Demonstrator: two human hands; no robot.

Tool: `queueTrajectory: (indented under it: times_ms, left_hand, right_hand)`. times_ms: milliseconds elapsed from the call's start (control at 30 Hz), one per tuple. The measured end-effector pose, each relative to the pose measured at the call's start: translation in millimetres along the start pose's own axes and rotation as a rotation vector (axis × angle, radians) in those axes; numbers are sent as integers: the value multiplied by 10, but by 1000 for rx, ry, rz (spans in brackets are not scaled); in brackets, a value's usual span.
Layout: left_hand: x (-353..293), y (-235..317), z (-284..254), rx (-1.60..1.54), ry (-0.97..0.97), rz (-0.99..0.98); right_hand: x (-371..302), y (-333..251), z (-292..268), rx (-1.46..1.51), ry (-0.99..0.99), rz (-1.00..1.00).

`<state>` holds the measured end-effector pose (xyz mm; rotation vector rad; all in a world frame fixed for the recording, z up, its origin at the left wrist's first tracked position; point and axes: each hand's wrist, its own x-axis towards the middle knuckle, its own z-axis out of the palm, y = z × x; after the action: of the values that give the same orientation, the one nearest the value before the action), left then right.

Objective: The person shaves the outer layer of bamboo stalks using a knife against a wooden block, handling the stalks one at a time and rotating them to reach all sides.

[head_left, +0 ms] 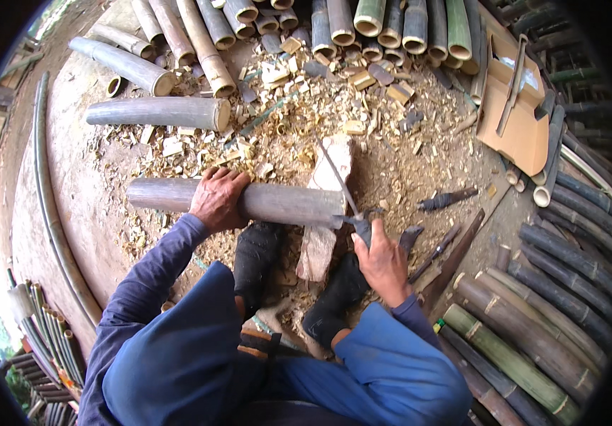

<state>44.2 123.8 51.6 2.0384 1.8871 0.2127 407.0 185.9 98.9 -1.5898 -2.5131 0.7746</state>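
Two hands, one knife, one bamboo pole

Premises: an open-air bamboo-working yard. Cut bamboo poles are stacked in rows along the far side, with a further stack on the right. The earth floor is littered with chips and shavings. A wooden chopping block stands at centre. Hand tools lie on the ground to the right. Greenery shows at the left edge.
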Motion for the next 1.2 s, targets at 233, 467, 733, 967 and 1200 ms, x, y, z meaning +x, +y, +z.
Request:
queueTrajectory:
  times_ms: [233,467,733,967,1200]
  left_hand:
    - [-66,3,-84,11,15,-14]
    - [-38,18,-50,-17,-30,-35]
    - [98,99,-22,-30,-12,11]
    - [-184,32,139,40,227,-2]
    - [-146,101,221,53,256,16]
  right_hand:
    - [-32,-346,-374,191,143,-184]
    - [11,-269,-336,29,-43,-3]
    - [81,325,20,-122,-200,174]
    - [-64,-356,-413,239,138,-148]
    - [88,114,-7,-71,-7,-21]
